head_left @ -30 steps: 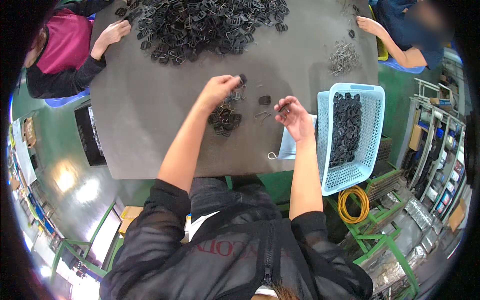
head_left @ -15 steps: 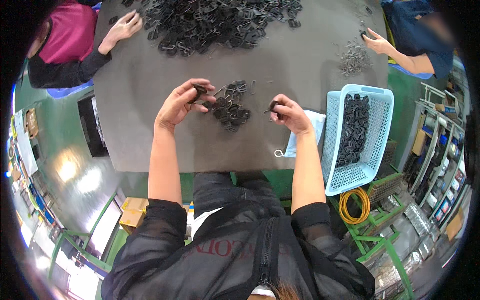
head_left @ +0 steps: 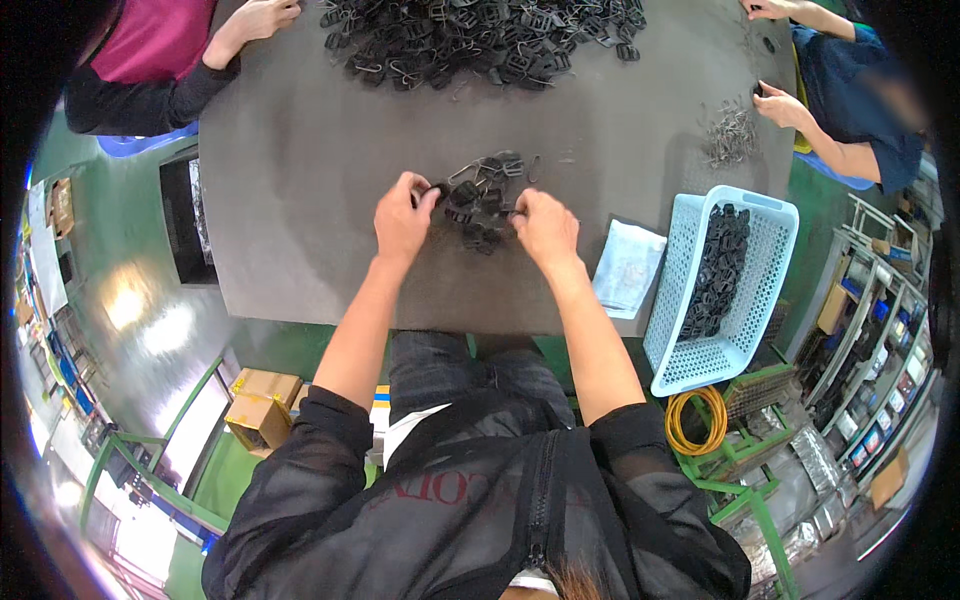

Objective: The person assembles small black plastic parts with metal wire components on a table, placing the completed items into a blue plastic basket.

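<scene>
A small heap of black plastic buckles (head_left: 483,190) with bent metal wire hooks lies on the grey table in front of me. At its left side my left hand (head_left: 403,218) is closed, a black buckle (head_left: 439,192) pinched between thumb and fingers. Across the heap, my right hand (head_left: 546,230) has its fingers pressed together on a small dark piece at the heap's right edge. That piece looks like another buckle, though the fingers cover most of it. A loose wire hook (head_left: 534,168) lies just beyond the right hand.
A large pile of black buckles (head_left: 480,40) covers the far table. To my right stand a light blue basket (head_left: 668,290) holding buckles and a pale blue packet (head_left: 628,268). Metal hooks (head_left: 732,135) lie near a co-worker's hand (head_left: 783,108); another's hand (head_left: 262,18) is far left.
Both my hands have come closer together, down to the small heap. My left fingers, spread before, are now pinched. The whole view has shifted slightly, and the right co-worker's second hand shows.
</scene>
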Available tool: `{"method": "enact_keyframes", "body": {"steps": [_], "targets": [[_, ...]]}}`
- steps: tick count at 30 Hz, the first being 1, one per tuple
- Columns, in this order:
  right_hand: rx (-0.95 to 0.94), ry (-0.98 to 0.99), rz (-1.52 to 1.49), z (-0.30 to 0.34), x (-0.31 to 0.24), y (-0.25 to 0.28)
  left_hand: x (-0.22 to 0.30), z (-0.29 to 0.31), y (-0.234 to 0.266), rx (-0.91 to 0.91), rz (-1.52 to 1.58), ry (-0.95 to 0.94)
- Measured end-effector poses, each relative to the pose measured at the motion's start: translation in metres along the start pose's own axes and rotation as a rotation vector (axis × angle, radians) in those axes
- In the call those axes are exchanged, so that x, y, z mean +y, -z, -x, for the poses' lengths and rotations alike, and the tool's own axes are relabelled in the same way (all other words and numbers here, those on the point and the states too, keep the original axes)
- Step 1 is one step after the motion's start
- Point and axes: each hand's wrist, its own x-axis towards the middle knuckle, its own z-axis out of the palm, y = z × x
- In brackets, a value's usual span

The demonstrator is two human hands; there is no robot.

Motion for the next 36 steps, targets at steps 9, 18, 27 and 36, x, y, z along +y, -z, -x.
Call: {"method": "enact_keyframes", "body": {"steps": [9, 18, 27, 36], "targets": [[0.111, -0.188, -0.219, -0.022, 0.025, 0.04, 0.005, -0.025, 0.052, -0.609, 1.205, 0.38], [0.011, -0.238, -0.907, -0.004, 0.039, 0.04, 0.006, -0.003, -0.004, -0.182, 0.196, 0.204], [-0.077, -0.376, -1.414, 0.03, 0.07, 0.05, 0.009, 0.009, -0.006, -0.391, 0.378, 0.027], [0.263, -0.441, -1.65, 0.109, 0.1, 0.129, 0.163, 0.011, -0.086, -1.038, 0.992, 0.353]]}}
